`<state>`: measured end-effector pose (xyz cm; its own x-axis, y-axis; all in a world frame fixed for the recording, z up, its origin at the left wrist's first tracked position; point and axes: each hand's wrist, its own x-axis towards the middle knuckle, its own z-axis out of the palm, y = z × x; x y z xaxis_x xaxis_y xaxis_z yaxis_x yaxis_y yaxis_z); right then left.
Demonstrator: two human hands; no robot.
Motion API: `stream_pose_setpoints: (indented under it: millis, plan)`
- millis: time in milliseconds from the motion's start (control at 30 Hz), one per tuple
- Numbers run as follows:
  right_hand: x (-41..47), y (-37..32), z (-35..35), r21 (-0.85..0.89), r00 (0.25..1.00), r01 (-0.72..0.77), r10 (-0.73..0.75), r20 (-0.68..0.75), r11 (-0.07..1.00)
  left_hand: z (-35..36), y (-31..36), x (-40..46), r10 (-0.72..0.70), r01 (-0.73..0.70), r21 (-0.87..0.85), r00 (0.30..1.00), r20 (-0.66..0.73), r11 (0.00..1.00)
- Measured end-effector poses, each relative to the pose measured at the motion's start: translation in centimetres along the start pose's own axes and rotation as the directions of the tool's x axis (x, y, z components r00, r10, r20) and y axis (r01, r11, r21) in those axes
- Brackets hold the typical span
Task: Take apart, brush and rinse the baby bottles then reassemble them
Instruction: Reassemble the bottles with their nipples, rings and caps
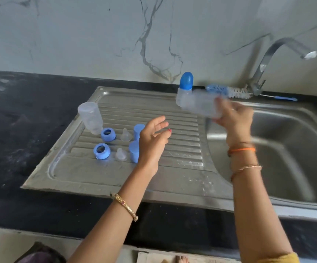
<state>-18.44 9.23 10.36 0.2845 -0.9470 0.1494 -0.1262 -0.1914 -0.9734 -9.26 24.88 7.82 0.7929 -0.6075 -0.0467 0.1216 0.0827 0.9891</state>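
Baby bottles: two stripped down, one capped, reassembly not begun.

Your right hand (233, 118) grips a blurred clear bottle body (201, 105) at 2 o'clock, over the sink (286, 149) edge; your left hand (154, 137) hovers spread and empty above the drainboard (173, 177). There I count one more upturned body (91, 117) at 10 o'clock, two blue rings (108, 134), two clear teats (125, 134) and two blue caps (138, 130). One capped bottle (184, 90) stands at 1 o'clock beside one brush (230, 91), seemingly untouched.
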Motion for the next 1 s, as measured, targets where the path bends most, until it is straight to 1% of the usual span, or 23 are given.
stream_pose_setpoints:
  millis: [33, 67, 100, 133, 167, 200, 233, 267, 300, 333, 400, 500, 633, 667, 700, 733, 767, 800, 833, 867, 900, 967, 1000]
  plan:
    - [-0.7, 0.9, 0.4, -0.282, 0.998, 0.006, -0.022, -0.055, 0.959, 0.1, -0.2, -0.1, -0.009, 0.009, -0.012, 1.000, -0.008, 1.000]
    - [-1.1, 2.3, 0.7, -0.425, 0.990, 0.044, -0.095, -0.100, 0.904, 0.1, -0.3, -0.2, -0.015, 0.015, -0.022, 1.000, -0.017, 1.000]
    - [-1.6, 2.9, 0.9, -0.436, 0.985, 0.070, -0.131, -0.114, 0.897, 0.1, -0.4, -0.3, -0.018, 0.017, -0.027, 0.999, -0.030, 0.999]
    - [-1.9, 3.0, 1.2, -0.281, 0.990, 0.046, -0.081, -0.115, 0.959, 0.0, -0.3, -0.1, -0.020, 0.018, -0.037, 0.999, -0.047, 0.999]
    - [-2.3, 2.7, 1.4, -0.061, 0.994, 0.006, -0.012, -0.110, 0.998, -0.1, -0.3, 0.0, -0.033, 0.030, -0.055, 0.997, -0.066, 0.998]
    - [-2.6, 2.3, 1.6, 0.173, 0.994, -0.052, 0.068, -0.091, 0.984, -0.3, -0.1, 0.0, -0.054, 0.047, -0.076, 0.995, -0.082, 0.996]
    - [-3.1, 1.7, 1.8, 0.364, 0.989, -0.122, 0.143, -0.032, 0.924, -0.5, 0.2, 0.1, -0.071, 0.062, -0.097, 0.994, -0.088, 0.993]
    - [-3.5, 1.1, 2.2, 0.471, 0.980, -0.192, 0.191, 0.052, 0.861, -0.6, 0.5, -0.1, -0.075, 0.066, -0.105, 0.994, -0.083, 0.992]
    - [-4.0, 0.3, 2.8, 0.532, 0.968, -0.250, 0.202, 0.149, 0.809, -0.9, 0.9, -0.1, -0.062, 0.055, -0.093, 0.995, -0.072, 0.994]
    - [-4.9, -0.3, 3.4, 0.560, 0.952, -0.295, 0.186, 0.243, 0.774, -1.2, 1.1, -0.2, -0.043, 0.038, -0.074, 0.997, -0.061, 0.997]
    - [-7.1, -1.3, 5.4, 0.534, 0.916, -0.331, 0.129, 0.381, 0.777, -2.1, 1.6, -0.1, -0.008, 0.005, -0.065, 0.998, -0.055, 0.998]
    - [-9.6, -1.4, 8.6, 0.435, 0.902, -0.248, 0.042, 0.430, 0.865, -4.1, 1.8, 0.3, 0.027, -0.034, -0.055, 0.992, -0.121, 0.998]
    - [-11.1, -2.1, 11.6, 0.305, 0.825, -0.177, -0.028, 0.565, 0.936, -8.0, 2.3, 0.4, 0.024, -0.056, -0.124, 0.969, -0.245, 0.991]
    - [-11.3, -2.4, 12.2, 0.277, 0.802, -0.149, -0.048, 0.596, 0.949, -9.1, 2.5, 0.6, 0.019, -0.059, -0.139, 0.960, -0.279, 0.989]
    - [-11.4, -2.7, 12.8, 0.234, 0.784, -0.091, -0.076, 0.616, 0.968, -10.4, 2.7, 0.7, 0.014, -0.067, -0.157, 0.949, -0.316, 0.985]
    - [-11.3, -2.9, 13.3, 0.165, 0.772, 0.006, -0.110, 0.626, 0.986, -11.7, 2.8, 0.8, 0.010, -0.076, -0.172, 0.936, -0.352, 0.982]
    - [-11.0, -2.9, 13.9, 0.068, 0.752, 0.134, -0.146, 0.643, 0.989, -13.0, 2.7, 0.9, -0.002, -0.078, -0.185, 0.918, -0.397, 0.980]
    - [-10.8, -2.9, 14.6, -0.051, 0.716, 0.279, -0.173, 0.676, 0.959, -14.4, 2.4, 1.0, -0.021, -0.069, -0.182, 0.891, -0.453, 0.981]
    - [-10.5, -2.8, 15.5, -0.170, 0.669, 0.428, -0.185, 0.720, 0.887, -15.7, 1.9, 1.1, -0.043, -0.048, -0.166, 0.862, -0.504, 0.985]
    - [-10.1, -2.6, 16.3, -0.264, 0.614, 0.561, -0.180, 0.769, 0.785, -16.7, 1.2, 1.2, -0.067, -0.020, -0.151, 0.835, -0.546, 0.988]
    - [-10.3, -2.4, 17.4, -0.326, 0.566, 0.654, -0.156, 0.810, 0.683, -18.1, 0.6, 1.1, -0.089, 0.010, -0.141, 0.816, -0.572, 0.990]
    - [-10.4, -1.9, 19.0, -0.374, 0.494, 0.754, -0.092, 0.864, 0.540, -19.3, -0.6, 1.1, -0.103, 0.049, -0.107, 0.793, -0.600, 0.993]
    - [-10.6, -1.5, 19.7, -0.377, 0.463, 0.794, -0.072, 0.883, 0.477, -19.4, -1.0, 1.0, -0.079, 0.052, -0.061, 0.789, -0.609, 0.997]
